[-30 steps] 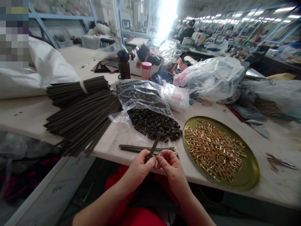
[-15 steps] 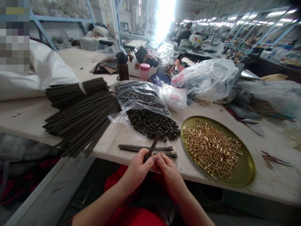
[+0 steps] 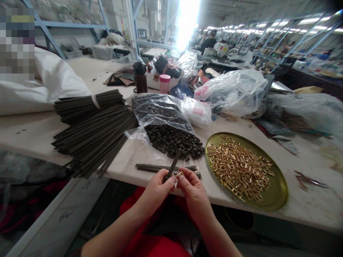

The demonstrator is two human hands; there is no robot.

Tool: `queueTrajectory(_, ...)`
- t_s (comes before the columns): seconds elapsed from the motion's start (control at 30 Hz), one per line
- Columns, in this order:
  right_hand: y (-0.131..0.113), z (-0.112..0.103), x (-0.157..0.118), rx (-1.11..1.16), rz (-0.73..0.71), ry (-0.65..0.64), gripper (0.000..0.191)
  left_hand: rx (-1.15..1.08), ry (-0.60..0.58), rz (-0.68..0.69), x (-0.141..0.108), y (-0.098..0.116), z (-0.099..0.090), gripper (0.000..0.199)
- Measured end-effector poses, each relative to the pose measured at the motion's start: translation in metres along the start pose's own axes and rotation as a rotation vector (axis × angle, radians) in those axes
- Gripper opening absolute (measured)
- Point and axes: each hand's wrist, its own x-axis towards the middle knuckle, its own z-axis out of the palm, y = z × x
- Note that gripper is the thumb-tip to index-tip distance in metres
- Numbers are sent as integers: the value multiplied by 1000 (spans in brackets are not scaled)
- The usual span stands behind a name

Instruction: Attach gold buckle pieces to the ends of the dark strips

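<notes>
Between the thumb and fingers of my left hand [image 3: 160,185] is a dark strap [image 3: 174,162], its free end pointing up and away. My right hand [image 3: 190,184] pinches a small gold buckle [image 3: 179,175] close to the strap; whether the two are joined is hidden by my fingers. Just beyond my hands, two straps with buckles [image 3: 191,167] lie side by side near the table edge. Farther back is a heap of small dark loops [image 3: 174,141] spilling from a clear plastic bag [image 3: 160,107]. Many gold buckles [image 3: 238,167] fill a round tray [image 3: 280,200] at my right.
Bundled dark straps [image 3: 93,132] fan out at the left. Pliers [image 3: 311,179] lie right of the tray. A dark bottle [image 3: 139,76], a pink-lidded jar [image 3: 164,84] and plastic bags [image 3: 235,91] stand along the back. A person [image 3: 210,41] sits far off.
My right hand has turned and its fingers have lifted slightly, showing more of the gold buckle. The strap in my left hand has shifted a little left.
</notes>
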Motion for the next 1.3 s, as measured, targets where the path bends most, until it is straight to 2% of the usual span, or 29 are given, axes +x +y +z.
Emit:
queueTrajectory(0.27, -3, 2, -2, -23, -65, 58, 25, -28, 4, -39, 0, -2, 0, 21)
queueTrajectory(0.47, -1, 0, -1, -59, -39, 2, 30, -115, -11, -61, 0, -2, 2, 20)
queueTrajectory(0.67, -1, -2, 1, -87, -10, 12, 29, -55, 5, -92, 2, 1, 3, 21)
queueTrajectory(0.83, -4, -2, 2, -92, 28, -6, 28, -27, 9, -102, 5, -3, 2, 21)
queueTrajectory(1.07, -1, -5, 0, -71, 47, -28, 29, -66, -1, -107, 4, -6, 2, 19)
queueTrajectory(1.23, 8, -11, -1, 6, 198, -135, 44, -163, -50, -116, 3, -8, 2, 22)
queueTrajectory(1.3, 8, -11, -2, 64, 242, -155, 42, -168, -60, -136, 2, -7, 1, 24)
